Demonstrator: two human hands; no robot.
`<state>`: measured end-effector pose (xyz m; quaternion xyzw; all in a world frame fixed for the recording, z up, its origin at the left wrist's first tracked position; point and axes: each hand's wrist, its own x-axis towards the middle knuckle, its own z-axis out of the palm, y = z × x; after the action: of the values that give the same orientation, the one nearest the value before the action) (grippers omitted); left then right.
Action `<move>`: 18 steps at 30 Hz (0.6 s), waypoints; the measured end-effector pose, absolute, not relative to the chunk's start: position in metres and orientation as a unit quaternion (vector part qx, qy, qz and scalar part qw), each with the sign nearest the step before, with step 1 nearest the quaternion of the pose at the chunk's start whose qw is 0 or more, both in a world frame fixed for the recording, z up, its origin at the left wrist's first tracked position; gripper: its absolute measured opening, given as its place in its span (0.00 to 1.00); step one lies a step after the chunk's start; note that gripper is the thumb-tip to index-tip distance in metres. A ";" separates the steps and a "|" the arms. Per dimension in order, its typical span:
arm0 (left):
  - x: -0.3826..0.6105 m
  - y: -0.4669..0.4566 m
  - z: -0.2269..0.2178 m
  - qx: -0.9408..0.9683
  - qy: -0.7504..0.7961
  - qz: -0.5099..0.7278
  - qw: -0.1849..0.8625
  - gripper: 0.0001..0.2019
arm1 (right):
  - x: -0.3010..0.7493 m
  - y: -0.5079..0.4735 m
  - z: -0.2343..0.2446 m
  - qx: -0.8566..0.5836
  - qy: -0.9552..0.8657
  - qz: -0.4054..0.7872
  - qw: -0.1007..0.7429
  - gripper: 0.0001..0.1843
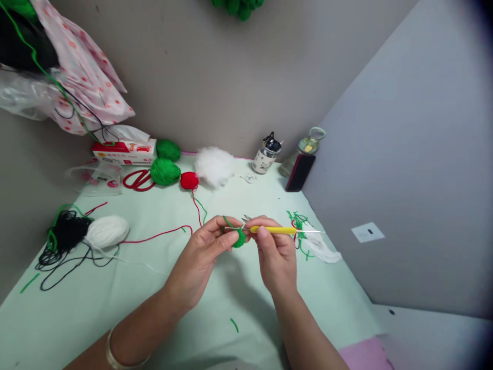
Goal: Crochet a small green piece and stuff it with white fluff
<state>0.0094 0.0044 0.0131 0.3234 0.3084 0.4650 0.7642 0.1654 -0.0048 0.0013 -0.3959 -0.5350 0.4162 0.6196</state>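
Near the middle of the view, my left hand (208, 246) pinches a small green crochet piece (239, 238) between thumb and fingers. My right hand (275, 252) grips a crochet hook (274, 230) by its yellow handle, with one metal end pointing right. The hook's other end reaches left across the top of the green piece, close to my left fingertips. Just behind the fingers the tips of a metal tool (245, 218) show, the rest being hidden.
Green yarn balls (165, 171), a red yarn ball (189, 180), white stuffing (214, 166) and red-handled scissors (137, 180) lie at the back. Black yarn (71, 231) and a white yarn ball (108, 230) sit left. Right are yarn scraps (298, 221), a phone (300, 172) and a bottle (308, 146).
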 end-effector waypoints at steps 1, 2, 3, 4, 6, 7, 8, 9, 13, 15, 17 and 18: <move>0.009 0.004 0.012 0.335 0.308 0.461 0.762 0.07 | 0.166 -0.003 -0.001 -0.391 -0.519 0.430 0.626 0.11; 0.009 0.005 0.011 0.344 0.310 0.458 0.759 0.09 | 0.167 -0.002 -0.003 -0.389 -0.511 0.438 0.629 0.11; 0.009 0.006 0.010 0.350 0.314 0.456 0.756 0.12 | 0.167 -0.002 -0.005 -0.389 -0.510 0.436 0.631 0.11; 0.008 0.006 0.009 0.353 0.321 0.457 0.751 0.14 | 0.167 -0.001 -0.005 -0.391 -0.516 0.427 0.632 0.11; 0.009 0.008 0.007 0.362 0.338 0.465 0.734 0.18 | 0.166 0.000 -0.006 -0.388 -0.537 0.403 0.632 0.09; 0.009 0.009 0.006 0.369 0.347 0.467 0.725 0.19 | 0.166 0.001 -0.005 -0.383 -0.547 0.393 0.632 0.08; 0.009 0.010 0.006 0.377 0.352 0.468 0.717 0.20 | 0.165 0.001 -0.005 -0.378 -0.555 0.385 0.633 0.07; 0.009 0.010 0.005 0.385 0.356 0.467 0.712 0.20 | 0.164 0.002 -0.004 -0.374 -0.559 0.381 0.634 0.06; 0.009 0.012 0.004 0.401 0.361 0.458 0.706 0.17 | 0.165 0.003 -0.005 -0.382 -0.534 0.388 0.647 0.07; 0.009 0.012 0.004 0.407 0.360 0.464 0.699 0.15 | 0.166 0.003 -0.007 -0.389 -0.503 0.410 0.654 0.05; 0.009 0.013 0.004 0.409 0.358 0.468 0.696 0.14 | 0.166 0.003 -0.007 -0.394 -0.466 0.442 0.658 0.04; 0.009 0.013 0.004 0.408 0.357 0.470 0.697 0.13 | 0.166 0.004 -0.006 -0.394 -0.448 0.458 0.659 0.04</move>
<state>0.0093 0.0127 0.0041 0.4080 0.3571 0.4699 0.6965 0.1661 0.0039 -0.0064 -0.3942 -0.4478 0.4578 0.6592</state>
